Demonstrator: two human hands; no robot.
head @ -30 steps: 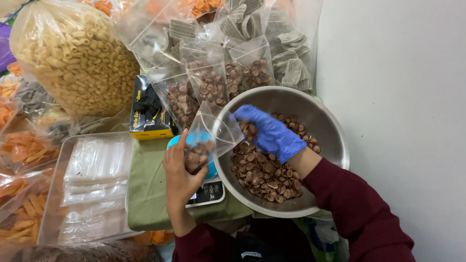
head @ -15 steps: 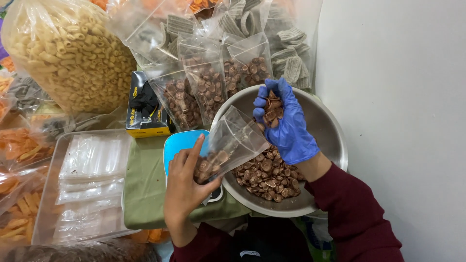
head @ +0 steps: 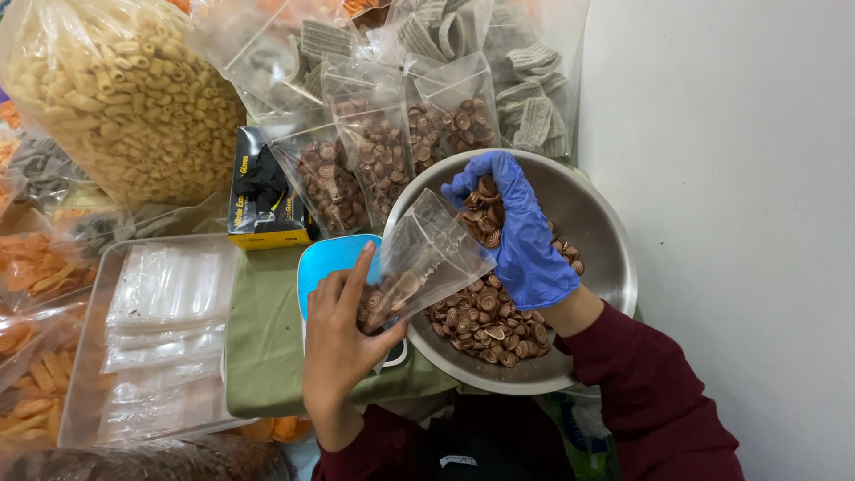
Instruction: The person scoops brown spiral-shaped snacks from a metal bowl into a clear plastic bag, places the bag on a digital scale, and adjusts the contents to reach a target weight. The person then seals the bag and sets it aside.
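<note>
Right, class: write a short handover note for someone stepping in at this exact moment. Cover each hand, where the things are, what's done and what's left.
Left hand: bare, holds a clear bag tilted, mouth towards the bowl, a few snacks already inside.
Right hand: blue glove, raised over the bowl with a fistful of spiral snacks at the bag's mouth.
Things: blue scale under the left hand on a green cloth; empty bags in the tray at left.
Done: several filled bags stand behind the bowl.
Left: this bag is barely filled; many snacks remain in the bowl.
</note>
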